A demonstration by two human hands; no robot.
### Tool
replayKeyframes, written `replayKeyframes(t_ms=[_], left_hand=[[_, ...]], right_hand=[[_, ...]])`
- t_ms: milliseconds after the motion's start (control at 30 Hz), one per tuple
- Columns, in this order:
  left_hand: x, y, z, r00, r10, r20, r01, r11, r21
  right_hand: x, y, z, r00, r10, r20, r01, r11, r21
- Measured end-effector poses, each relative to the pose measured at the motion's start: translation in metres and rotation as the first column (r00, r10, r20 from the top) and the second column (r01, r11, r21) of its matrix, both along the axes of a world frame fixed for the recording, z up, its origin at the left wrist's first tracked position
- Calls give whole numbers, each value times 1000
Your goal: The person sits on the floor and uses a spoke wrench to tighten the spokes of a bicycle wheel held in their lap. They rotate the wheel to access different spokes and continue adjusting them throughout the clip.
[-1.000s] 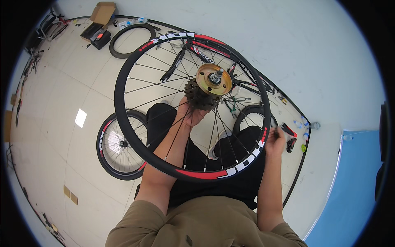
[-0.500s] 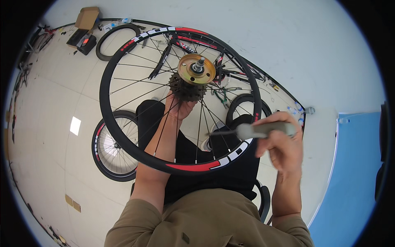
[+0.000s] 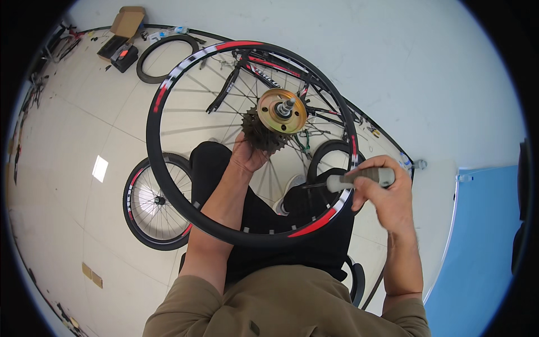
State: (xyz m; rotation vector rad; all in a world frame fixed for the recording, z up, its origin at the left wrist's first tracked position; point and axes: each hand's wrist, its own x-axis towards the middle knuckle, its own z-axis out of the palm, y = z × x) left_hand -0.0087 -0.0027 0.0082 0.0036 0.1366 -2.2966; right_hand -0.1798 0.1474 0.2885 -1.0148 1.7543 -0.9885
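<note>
My left hand (image 3: 249, 153) grips the hub of a black, red and white bicycle wheel (image 3: 182, 205) from below, at the dark sprocket cluster (image 3: 259, 136), holding it over my lap. A gold disc (image 3: 282, 111) with a threaded axle tops the hub. The spokes and rim markings are motion-blurred. My right hand (image 3: 387, 194) is closed round the pale grey handle of a screwdriver (image 3: 342, 182) at the wheel's right side, its thin shaft pointing left; whether its tip touches a spoke I cannot tell.
Beyond lie a bicycle frame (image 3: 252, 68), loose tyres (image 3: 140, 60), an open cardboard box (image 3: 126, 22), a black case (image 3: 123, 58) and pliers (image 3: 373, 131). A second wheel (image 3: 135, 222) lies left. A white wall (image 3: 393, 67) and blue panel (image 3: 477, 236) bound the right.
My right hand has risen from beside the rim with the screwdriver, now showing clearly. The wheel's markings have shifted round and its spokes have become more blurred.
</note>
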Motion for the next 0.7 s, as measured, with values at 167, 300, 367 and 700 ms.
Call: replayKeyframes(t_ms=[167,300,367,700], left_hand=[[-6,0,2,1000,-1,-4,1,999,-48],[-6,1,3,996,-41,-82,40,999,-11],[-4,-3,-6,980,-121,-158,105,988,-110],[-6,0,-8,997,-83,5,82,969,-232]], right_hand=[[-32,-36,0,982,-69,-177,76,997,34],[-51,-88,-11,969,-70,-235,69,998,-11],[-55,-120,-18,972,-65,-227,53,997,-61],[71,-196,-18,856,311,-413,-422,881,-212]])
